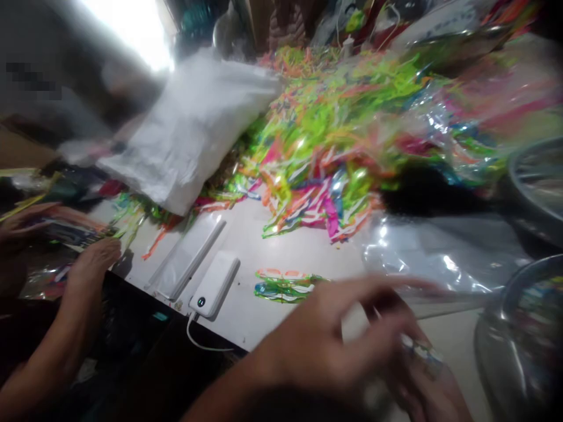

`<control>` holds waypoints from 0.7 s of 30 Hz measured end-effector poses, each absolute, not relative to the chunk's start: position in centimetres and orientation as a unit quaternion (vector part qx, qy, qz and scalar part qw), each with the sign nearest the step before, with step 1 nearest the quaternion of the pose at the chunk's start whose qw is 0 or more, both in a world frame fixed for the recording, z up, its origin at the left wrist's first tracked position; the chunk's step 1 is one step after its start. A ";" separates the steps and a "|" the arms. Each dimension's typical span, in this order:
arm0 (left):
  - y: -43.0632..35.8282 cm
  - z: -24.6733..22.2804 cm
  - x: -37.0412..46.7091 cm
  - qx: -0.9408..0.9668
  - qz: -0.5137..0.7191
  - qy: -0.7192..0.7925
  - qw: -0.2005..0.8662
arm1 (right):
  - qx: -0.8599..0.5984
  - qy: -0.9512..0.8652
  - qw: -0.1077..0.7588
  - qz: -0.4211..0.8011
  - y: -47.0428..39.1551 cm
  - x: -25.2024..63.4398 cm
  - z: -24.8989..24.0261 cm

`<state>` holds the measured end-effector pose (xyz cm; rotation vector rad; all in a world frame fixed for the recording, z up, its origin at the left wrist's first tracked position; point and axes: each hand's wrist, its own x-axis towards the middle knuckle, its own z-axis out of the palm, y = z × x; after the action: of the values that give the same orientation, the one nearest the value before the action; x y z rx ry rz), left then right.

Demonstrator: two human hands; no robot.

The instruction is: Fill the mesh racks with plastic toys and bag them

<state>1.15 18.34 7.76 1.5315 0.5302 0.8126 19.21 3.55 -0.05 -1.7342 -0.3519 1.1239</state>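
Note:
My left hand (325,334) reaches over the front of the table, blurred, its forefinger stretched out and its thumb apart from it. Just right of it, my right hand (428,375) is curled, partly hidden behind the left. A small whitish, many-coloured thing (421,350) shows in the right hand, too smeared to name. Behind my left hand, a small bundle of coloured plastic strips (284,286) in green, orange, blue and white lies on the white table (250,249). My left hand overlaps its right end in view.
A large heap of coloured strips (316,146) covers the back, beside a white sack (197,117). A white power bank (215,284) with a cable and a clear-wrapped box (187,258) lie left. Shiny bowls (519,340) stand right. A co-worker's hands (94,255) hold strips at left.

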 end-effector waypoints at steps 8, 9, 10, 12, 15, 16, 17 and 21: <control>28.7 0.7 7.9 0.736 0.161 0.500 0.427 | -0.715 -0.104 0.513 0.463 4.9 16.7 3.1; 29.1 0.1 8.6 0.739 0.154 0.507 0.417 | -0.714 -0.117 0.517 0.458 5.0 16.5 3.3; 29.4 -0.5 9.2 0.738 0.152 0.512 0.413 | -0.710 -0.131 0.524 0.452 5.1 16.4 3.4; 29.4 -1.2 10.1 0.737 0.151 0.520 0.404 | -0.698 -0.159 0.535 0.448 5.2 16.5 3.4; 29.3 -1.9 10.6 0.732 0.162 0.527 0.401 | -0.684 -0.194 0.542 0.448 5.2 17.0 3.2; 29.3 -2.0 10.7 0.729 0.165 0.529 0.402 | -0.681 -0.203 0.544 0.446 5.2 17.2 3.1; 29.4 -2.1 10.9 0.726 0.167 0.530 0.405 | -0.678 -0.212 0.547 0.443 5.3 17.3 3.1; 30.0 -2.2 11.6 0.719 0.166 0.527 0.421 | -0.673 -0.236 0.548 0.438 5.7 16.8 3.6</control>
<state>11.56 29.95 -2.16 1.8015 1.3194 0.4169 16.82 5.67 3.63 -1.5942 -0.5590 1.0378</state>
